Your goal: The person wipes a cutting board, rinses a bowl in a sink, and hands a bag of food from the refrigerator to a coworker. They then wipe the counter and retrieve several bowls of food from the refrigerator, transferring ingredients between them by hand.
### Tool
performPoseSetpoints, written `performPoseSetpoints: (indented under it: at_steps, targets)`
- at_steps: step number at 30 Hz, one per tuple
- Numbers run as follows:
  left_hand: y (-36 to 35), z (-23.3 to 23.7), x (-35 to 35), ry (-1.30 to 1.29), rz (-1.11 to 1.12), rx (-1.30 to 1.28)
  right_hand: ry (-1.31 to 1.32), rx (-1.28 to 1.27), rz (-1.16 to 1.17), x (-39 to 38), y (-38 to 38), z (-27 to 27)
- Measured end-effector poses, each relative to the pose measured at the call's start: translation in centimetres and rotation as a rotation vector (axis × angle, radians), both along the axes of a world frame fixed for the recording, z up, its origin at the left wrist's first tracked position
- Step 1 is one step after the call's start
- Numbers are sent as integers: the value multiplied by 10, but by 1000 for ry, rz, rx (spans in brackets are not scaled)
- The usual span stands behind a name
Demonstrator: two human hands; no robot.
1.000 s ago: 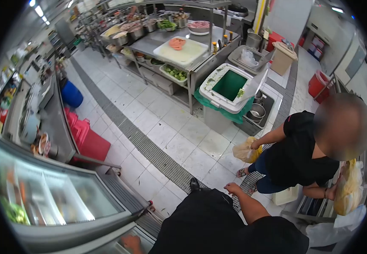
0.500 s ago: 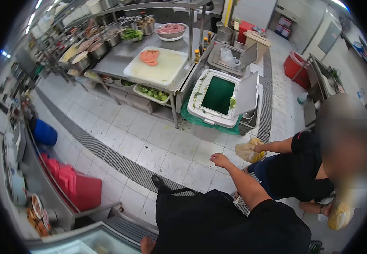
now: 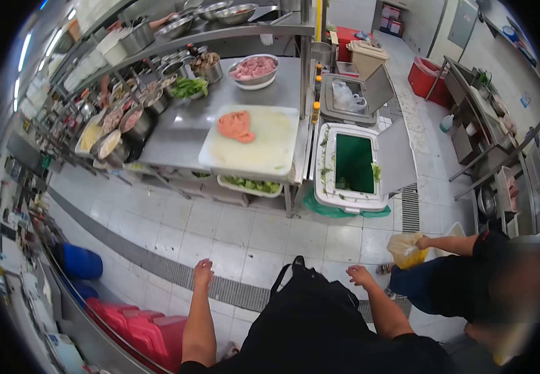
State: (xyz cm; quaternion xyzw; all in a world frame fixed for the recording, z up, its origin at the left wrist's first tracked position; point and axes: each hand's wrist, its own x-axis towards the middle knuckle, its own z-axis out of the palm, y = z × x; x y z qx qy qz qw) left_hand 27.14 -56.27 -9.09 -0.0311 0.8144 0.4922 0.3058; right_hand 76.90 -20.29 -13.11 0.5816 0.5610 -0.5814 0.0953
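Note:
My left hand [image 3: 203,273] is held out over the tiled floor, its fingers loosely bent and apart, with nothing in it. On the other side of my black apron, my right hand [image 3: 360,275] hangs in the air, also bare, fingers half curled and apart. Neither hand touches anything. In front of me, a piece of orange-pink meat [image 3: 236,126] lies on a white cutting board [image 3: 270,156] at the corner of a steel table [image 3: 179,140]. To the board's right stands a white-rimmed bin [image 3: 351,201] with a green liner, its lid flap raised.
A co-worker [image 3: 469,280] at right carries a clear bag of yellowish contents [image 3: 405,250]. Pink tubs [image 3: 158,336] and a blue barrel [image 3: 80,260] stand at left. A floor drain grate [image 3: 232,290] crosses before me. A bowl of raw meat [image 3: 254,67] sits farther back.
My view has turned and come nearer to the table and bin. My left hand has risen into full view. The co-worker with the bag now appears lower and farther right.

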Motion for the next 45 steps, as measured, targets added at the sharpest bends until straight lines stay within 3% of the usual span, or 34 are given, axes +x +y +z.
performPoseSetpoints:
  at_steps: [1, 5, 7, 9, 12, 14, 16, 17, 19, 20, 22, 24, 26, 28, 31, 32, 34, 35, 37, 39, 41, 43, 44, 45]
  targets:
    - [42, 28, -16, -12, -22, -14, 21, -54, -51, -9, 0, -8]
    - [165, 60, -72, 216, -219, 26, 31, -124, -128, -38, 5, -30]
    - [214, 47, -114, 610, -393, 33, -9, -192, -206, -55, 12, -44]
    - [269, 89, -135, 792, -498, 3, -1, -176, -251, -71, 25, -47]
    - [342, 170, -151, 645, -540, -14, 66, -123, -357, -100, 46, -34]
    - [387, 184, -171, 651, -592, -48, 121, -56, -390, -125, 61, -20]
    - [432, 174, -196, 1390, -511, -140, 138, -70, -451, -142, 72, -20]
    - [451, 164, -207, 1389, -554, -123, 135, -40, -526, -149, 74, -11]
    - [481, 141, -227, 1279, -697, -462, 116, -15, -665, -163, 63, 7]
    - [503, 138, -243, 1271, -723, -440, 100, -9, -692, -172, 55, 9]
    - [563, 142, -285, 942, -903, -138, 107, -18, -854, -180, 26, -10]
    - [621, 184, -275, 1064, -1053, 158, 82, -56, -884, -200, -8, 1]
    - [695, 186, -274, 1553, -1416, 345, 80, -69, -963, -215, -57, -12]
    - [744, 198, -239, 839, -1661, -262, 115, -150, -1042, -244, -92, 10]
    - [827, 57, -205, 584, -1565, -76, -35, -221, -1092, -285, -121, 30]
    - [829, 37, -186, 571, -1562, -83, -53, -257, -1112, -295, -127, 36]
    - [823, 15, -184, 1310, -1303, 266, -37, -275, -1110, -302, -122, 36]
    - [801, 29, -208, 1313, -1302, 225, -14, -298, -1134, -310, -127, 34]
    - [760, 96, -239, 1193, -1591, 13, -67, -259, -1051, -322, -110, 32]
    - [741, 85, -313, 1293, -1488, 347, -32, -227, -1080, -322, -93, 22]
    - [706, 72, -390, 1204, -1486, 26, 36, -162, -1035, -319, -71, 9]
    - [654, 98, -446, 1051, -1276, -278, 87, -108, -966, -327, -44, 18]
    - [631, 94, -467, 1023, -1248, -303, 61, -95, -945, -342, -27, 36]
    - [611, 90, -490, 785, -1211, -306, 38, -83, -919, -351, -18, 47]
